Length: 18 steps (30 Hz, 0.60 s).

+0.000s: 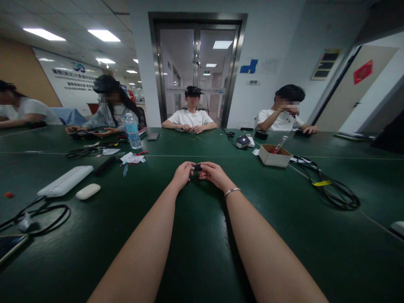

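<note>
Both arms reach forward over the dark green table (202,219). Between my two hands is a small black object with a silvery end (197,167), too small to name for certain. My left hand (183,174) pinches its silvery end with thumb and fingers. The black end is gripped by my right hand (214,173), its fingers curled, with a silver bangle (232,192) round the wrist. My fingers partly cover the object, which is held roughly level just above the tabletop.
Left lie a white power bank-like block (65,181), a white oval mouse-like thing (88,191) and black cables (47,219). A water bottle (133,132) stands farther back. Right are a small open box (274,155) and coiled cable (331,189). Several people sit across the table.
</note>
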### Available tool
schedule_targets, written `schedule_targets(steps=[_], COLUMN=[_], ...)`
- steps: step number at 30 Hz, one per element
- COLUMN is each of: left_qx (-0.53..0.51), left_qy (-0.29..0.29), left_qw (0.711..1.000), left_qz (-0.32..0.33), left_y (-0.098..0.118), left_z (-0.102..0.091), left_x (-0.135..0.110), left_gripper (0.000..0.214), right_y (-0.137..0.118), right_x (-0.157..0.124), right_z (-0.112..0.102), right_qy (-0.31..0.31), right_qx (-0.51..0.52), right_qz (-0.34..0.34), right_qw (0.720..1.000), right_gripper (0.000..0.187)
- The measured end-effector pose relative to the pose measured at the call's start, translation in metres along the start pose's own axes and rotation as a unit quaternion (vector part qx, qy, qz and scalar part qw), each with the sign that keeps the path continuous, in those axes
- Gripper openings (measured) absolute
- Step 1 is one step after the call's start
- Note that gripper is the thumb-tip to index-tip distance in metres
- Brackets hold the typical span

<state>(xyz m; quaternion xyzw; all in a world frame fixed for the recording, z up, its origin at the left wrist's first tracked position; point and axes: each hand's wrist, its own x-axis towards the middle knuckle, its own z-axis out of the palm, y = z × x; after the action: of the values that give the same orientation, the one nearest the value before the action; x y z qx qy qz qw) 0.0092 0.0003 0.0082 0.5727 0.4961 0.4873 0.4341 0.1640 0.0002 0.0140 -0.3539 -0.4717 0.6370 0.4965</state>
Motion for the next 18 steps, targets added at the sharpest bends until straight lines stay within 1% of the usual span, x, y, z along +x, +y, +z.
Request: schedule_targets(steps=[7,11,13,16,18], left_qx=[-0.004,0.0,-0.003,0.002,0.008], left_qy=[0.009,0.009,0.008,0.017,0.025], left_qw=[1.0,1.0,1.0,0.999,0.998], left_qz=[0.007,-0.01,-0.009,0.028,0.058], left_y=[-0.0012,-0.002,-0.0028,-0.0038,-0.004], left_z=[-0.0001,-0.0004,-0.0007,-0.0017,-0.0025], left_x=[0.0004,0.0011,0.0011,-0.0003,-0.0016], left_gripper=[0.024,0.025,0.026,0.026,0.024], right_y=[0.0012,0.0,-0.0005,-0.0012,-0.0016], right_x=[0.0005,-0.001,-0.0015,-0.0011,-0.0003], right_z=[-0.001,-0.0004,-0.0005,-0.0012,-0.0016], right_qy=[-0.008,-0.006,-0.008,-0.007,-0.001], right_qx=[0.004,-0.002,-0.005,-0.016,-0.025], right_qz=[-0.003,-0.003,-0.004,-0.009,-0.005], right_qw=[1.0,1.0,1.0,1.0,1.0], right_gripper=[0.01,0.012,0.011,0.008,0.01])
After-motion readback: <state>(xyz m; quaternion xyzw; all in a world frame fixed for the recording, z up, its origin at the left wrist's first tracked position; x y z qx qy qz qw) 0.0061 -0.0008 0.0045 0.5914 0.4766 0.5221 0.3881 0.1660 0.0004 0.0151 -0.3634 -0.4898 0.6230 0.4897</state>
